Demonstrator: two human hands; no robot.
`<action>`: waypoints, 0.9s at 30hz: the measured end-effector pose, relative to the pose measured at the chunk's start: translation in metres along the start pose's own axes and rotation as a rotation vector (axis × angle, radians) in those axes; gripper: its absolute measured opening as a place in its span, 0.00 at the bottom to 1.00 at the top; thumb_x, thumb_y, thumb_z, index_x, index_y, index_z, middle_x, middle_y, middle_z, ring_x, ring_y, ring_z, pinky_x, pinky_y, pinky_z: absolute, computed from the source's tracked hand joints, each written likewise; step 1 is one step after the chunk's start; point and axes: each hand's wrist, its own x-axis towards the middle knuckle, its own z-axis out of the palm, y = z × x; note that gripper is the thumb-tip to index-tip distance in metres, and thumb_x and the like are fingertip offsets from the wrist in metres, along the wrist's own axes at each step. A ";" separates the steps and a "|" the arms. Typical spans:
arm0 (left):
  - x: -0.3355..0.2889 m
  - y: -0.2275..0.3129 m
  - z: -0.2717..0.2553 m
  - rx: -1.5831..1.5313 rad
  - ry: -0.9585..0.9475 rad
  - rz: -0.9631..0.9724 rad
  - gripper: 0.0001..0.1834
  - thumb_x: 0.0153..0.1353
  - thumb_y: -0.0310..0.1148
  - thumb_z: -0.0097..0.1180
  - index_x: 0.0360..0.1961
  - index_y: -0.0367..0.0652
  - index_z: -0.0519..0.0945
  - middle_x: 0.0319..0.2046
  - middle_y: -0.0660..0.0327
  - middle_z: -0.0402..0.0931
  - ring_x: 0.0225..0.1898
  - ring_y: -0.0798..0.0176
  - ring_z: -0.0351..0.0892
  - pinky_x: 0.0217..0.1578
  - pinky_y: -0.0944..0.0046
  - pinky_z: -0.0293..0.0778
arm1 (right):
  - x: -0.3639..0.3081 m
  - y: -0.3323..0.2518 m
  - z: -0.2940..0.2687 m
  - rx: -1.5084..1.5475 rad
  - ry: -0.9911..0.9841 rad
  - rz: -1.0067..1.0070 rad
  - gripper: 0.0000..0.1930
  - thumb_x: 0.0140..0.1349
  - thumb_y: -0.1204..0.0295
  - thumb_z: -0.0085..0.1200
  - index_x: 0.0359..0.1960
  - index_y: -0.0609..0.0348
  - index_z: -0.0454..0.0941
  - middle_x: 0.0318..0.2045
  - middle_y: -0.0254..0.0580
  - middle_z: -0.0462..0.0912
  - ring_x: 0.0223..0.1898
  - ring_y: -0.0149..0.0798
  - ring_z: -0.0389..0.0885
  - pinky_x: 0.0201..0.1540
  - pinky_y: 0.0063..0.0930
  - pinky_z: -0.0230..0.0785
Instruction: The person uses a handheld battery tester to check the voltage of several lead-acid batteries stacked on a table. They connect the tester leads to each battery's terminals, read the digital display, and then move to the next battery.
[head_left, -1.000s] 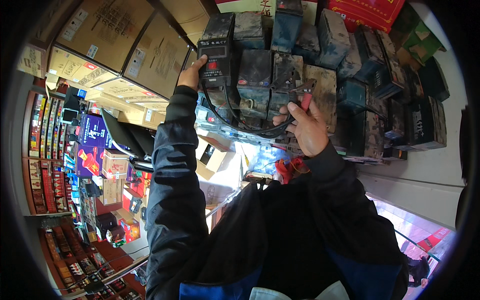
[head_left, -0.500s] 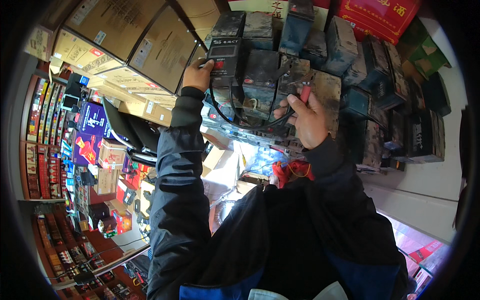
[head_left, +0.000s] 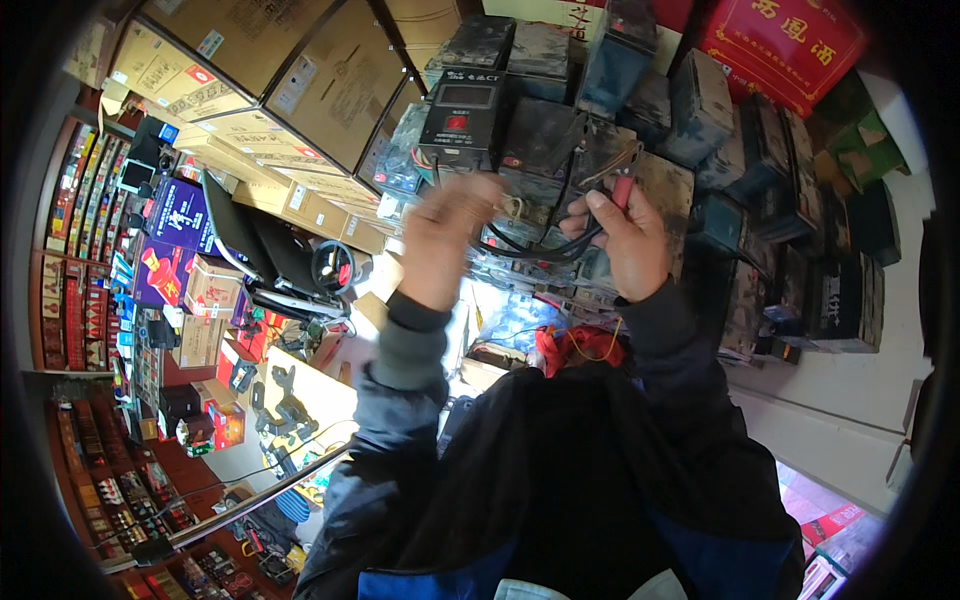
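Observation:
A black battery tester (head_left: 470, 108) with a small screen and a red switch rests among dusty dark batteries (head_left: 540, 152). Just below it is my left hand (head_left: 440, 235), off the tester and smeared by motion, so its fingers are unclear. My right hand (head_left: 632, 245) is closed on a red-handled clamp (head_left: 622, 191), above the batteries to the right of the tester. Black cables (head_left: 548, 250) loop from the tester toward my right hand. The clamp's jaws do not show clearly.
More used batteries (head_left: 697, 105) are stacked to the right. Large cardboard boxes (head_left: 330, 85) rise at the upper left, and a red box (head_left: 785, 50) sits at the upper right. A black seat (head_left: 262, 238) is at the left. Shelves of packets (head_left: 85, 210) line the far left.
My left hand has let go of the tester and moved down and right. The right hand keeps the red-handled clamp, nearly in place. The view has shifted slightly.

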 end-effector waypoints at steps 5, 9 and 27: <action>-0.016 -0.025 0.066 -0.439 0.089 -0.195 0.25 0.74 0.39 0.58 0.60 0.28 0.77 0.53 0.52 0.82 0.51 0.63 0.82 0.57 0.61 0.74 | -0.008 0.013 0.016 0.027 -0.101 -0.188 0.11 0.76 0.75 0.51 0.56 0.61 0.76 0.41 0.38 0.86 0.42 0.32 0.86 0.48 0.29 0.76; -0.004 -0.043 0.065 -0.620 0.104 -0.373 0.19 0.75 0.39 0.57 0.56 0.34 0.80 0.44 0.59 0.85 0.40 0.67 0.83 0.39 0.67 0.77 | -0.009 0.025 0.021 -0.250 -0.080 -0.265 0.12 0.76 0.73 0.51 0.57 0.64 0.77 0.44 0.37 0.85 0.44 0.29 0.82 0.49 0.26 0.74; 0.006 -0.068 0.070 -0.858 0.126 -0.504 0.23 0.74 0.46 0.51 0.57 0.37 0.76 0.49 0.53 0.80 0.52 0.53 0.80 0.53 0.52 0.76 | -0.013 0.023 -0.007 -0.022 -0.220 -0.047 0.21 0.79 0.70 0.45 0.69 0.64 0.68 0.50 0.41 0.80 0.46 0.36 0.82 0.55 0.34 0.76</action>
